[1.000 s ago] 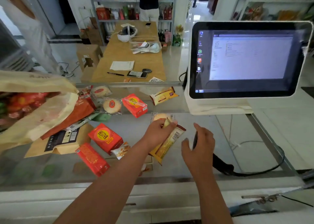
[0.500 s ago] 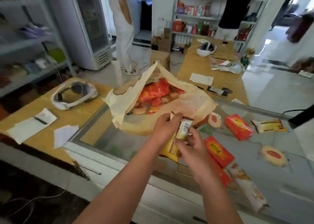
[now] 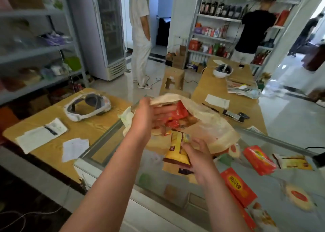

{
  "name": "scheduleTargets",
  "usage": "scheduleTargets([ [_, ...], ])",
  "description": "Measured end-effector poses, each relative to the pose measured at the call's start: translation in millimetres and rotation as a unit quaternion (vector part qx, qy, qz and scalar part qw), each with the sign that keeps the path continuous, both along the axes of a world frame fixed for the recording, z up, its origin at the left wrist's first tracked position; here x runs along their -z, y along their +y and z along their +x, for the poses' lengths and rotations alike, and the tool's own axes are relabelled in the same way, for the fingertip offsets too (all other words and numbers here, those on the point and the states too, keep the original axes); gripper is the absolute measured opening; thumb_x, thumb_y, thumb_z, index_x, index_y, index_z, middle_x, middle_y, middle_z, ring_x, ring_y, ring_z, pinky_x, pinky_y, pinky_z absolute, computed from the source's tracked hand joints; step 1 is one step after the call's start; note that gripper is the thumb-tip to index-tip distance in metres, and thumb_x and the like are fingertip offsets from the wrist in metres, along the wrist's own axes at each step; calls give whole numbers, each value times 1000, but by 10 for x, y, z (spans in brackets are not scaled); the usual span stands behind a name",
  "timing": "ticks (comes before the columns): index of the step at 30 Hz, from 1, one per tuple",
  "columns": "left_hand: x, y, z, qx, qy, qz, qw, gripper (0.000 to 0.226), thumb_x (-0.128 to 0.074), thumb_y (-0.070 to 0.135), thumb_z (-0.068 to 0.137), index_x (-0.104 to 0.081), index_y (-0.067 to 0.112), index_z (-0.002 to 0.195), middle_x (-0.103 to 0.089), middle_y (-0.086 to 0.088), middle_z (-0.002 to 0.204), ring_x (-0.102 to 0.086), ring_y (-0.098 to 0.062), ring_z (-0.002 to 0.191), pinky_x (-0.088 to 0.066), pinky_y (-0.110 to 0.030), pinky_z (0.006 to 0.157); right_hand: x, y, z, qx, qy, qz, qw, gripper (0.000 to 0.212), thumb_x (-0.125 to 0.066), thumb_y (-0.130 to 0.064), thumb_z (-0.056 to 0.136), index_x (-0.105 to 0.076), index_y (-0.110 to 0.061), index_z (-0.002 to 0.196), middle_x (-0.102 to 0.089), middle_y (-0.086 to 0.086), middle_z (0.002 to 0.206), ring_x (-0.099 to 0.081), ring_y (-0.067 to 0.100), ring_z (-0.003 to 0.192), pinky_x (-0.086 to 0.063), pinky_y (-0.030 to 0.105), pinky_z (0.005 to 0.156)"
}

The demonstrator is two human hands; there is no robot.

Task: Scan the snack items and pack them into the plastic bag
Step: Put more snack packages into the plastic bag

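The left hand (image 3: pixel 145 119) grips the near rim of the plastic bag (image 3: pixel 216 128), holding its mouth open at the frame's centre. Just below, the right hand (image 3: pixel 198 158) curls round the lower half of a yellow snack packet (image 3: pixel 176 147). The step looks like packing: the packet needs pushing up past the rim. Its long axis runs nearly upright in the picture, top end pointing into the mouth. Unpacked red boxes (image 3: pixel 258 158) lie on the glass counter (image 3: pixel 274 182), lower right.

A translucent plastic bag (image 3: pixel 211 126), filled with red packets, is held open at centre frame. A yellow snack packet (image 3: pixel 176 150) is held tilted at its mouth. A red box (image 3: pixel 258 159) and a round wrapped cake (image 3: pixel 299 197) are laid flat at lower right.
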State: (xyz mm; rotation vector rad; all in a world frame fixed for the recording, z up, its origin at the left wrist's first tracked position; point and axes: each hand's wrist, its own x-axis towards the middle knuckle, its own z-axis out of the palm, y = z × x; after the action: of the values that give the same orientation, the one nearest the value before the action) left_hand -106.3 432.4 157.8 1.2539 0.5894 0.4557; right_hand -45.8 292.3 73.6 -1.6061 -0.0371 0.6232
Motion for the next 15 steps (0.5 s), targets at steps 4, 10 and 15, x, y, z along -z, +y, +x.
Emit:
scheduleTargets([
  [4, -118, 34, 17, -91, 6, -9, 996, 40, -26, 28, 98, -60, 15, 83, -72, -9, 88, -64, -26, 97, -48, -37, 88, -139, 375, 236, 10, 30, 80, 996, 6, -59, -12, 92, -57, -14, 98, -67, 13, 93, -68, 23, 71, -59, 40, 62],
  [10, -65, -100, -14, -131, 25, 37, 990, 34, -34, 31, 98, -58, 22, 75, -64, 8, 61, -61, -6, 60, -45, -24, 59, 263, 978, 687, -73, 134, 129, 980, 13, -46, -17, 100, -59, -14, 100, -63, 11, 112, -61, 15, 90, -57, 22, 71],
  [15, -39, -159, -50, -102, 34, 59, 992, 39, -31, 32, 101, -58, 26, 74, -59, 20, 44, -58, 8, 49, -42, -26, 57, 567, 1098, 813, -92, 167, 29, 981, 11, -43, -13, 99, -54, -13, 97, -59, 6, 89, -57, 12, 72, -51, 16, 55],
])
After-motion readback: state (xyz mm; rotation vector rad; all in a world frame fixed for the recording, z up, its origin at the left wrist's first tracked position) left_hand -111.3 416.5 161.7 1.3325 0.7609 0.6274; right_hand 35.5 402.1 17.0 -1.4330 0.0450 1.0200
